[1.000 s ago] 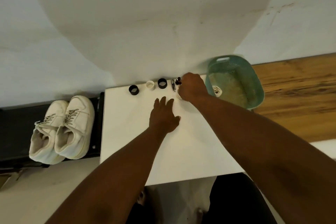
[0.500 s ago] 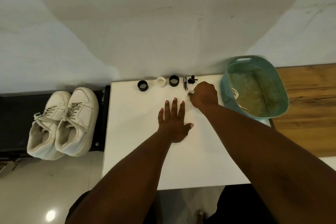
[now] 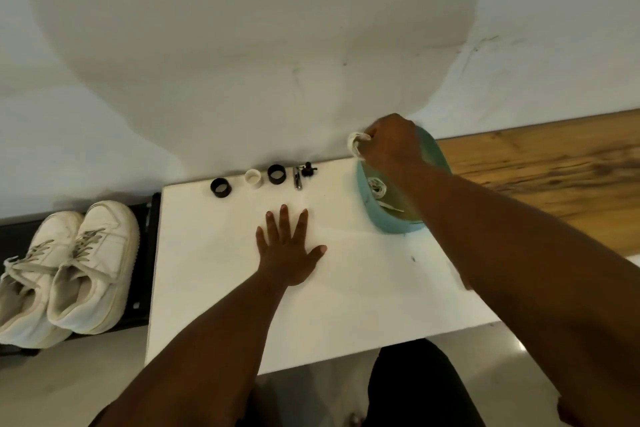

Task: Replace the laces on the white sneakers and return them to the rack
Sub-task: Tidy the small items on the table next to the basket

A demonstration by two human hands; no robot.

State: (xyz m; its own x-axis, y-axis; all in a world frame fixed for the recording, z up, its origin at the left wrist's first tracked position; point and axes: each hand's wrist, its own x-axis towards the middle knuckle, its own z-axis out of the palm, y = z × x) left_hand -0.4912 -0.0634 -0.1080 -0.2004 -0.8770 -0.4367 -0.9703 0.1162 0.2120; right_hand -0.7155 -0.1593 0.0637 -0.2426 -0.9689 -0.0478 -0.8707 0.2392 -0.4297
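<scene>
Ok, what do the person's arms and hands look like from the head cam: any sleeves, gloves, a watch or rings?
Both arms are bare as far as the frame shows: no sleeves are visible on either forearm. The left hand and the right hand wear no gloves. No watch, bracelet or ring shows on the wrists and fingers in view. The right hand's fingers are mostly hidden behind its back, so rings there cannot be ruled out.

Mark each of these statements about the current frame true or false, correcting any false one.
1. The left hand lies flat on the white table. True.
2. The right hand is empty. False: it grips a bundle of white lace.
3. The white sneakers sit on the table. False: they sit on the black rack beside it.
4. The teal basket holds more lace. True.
</scene>
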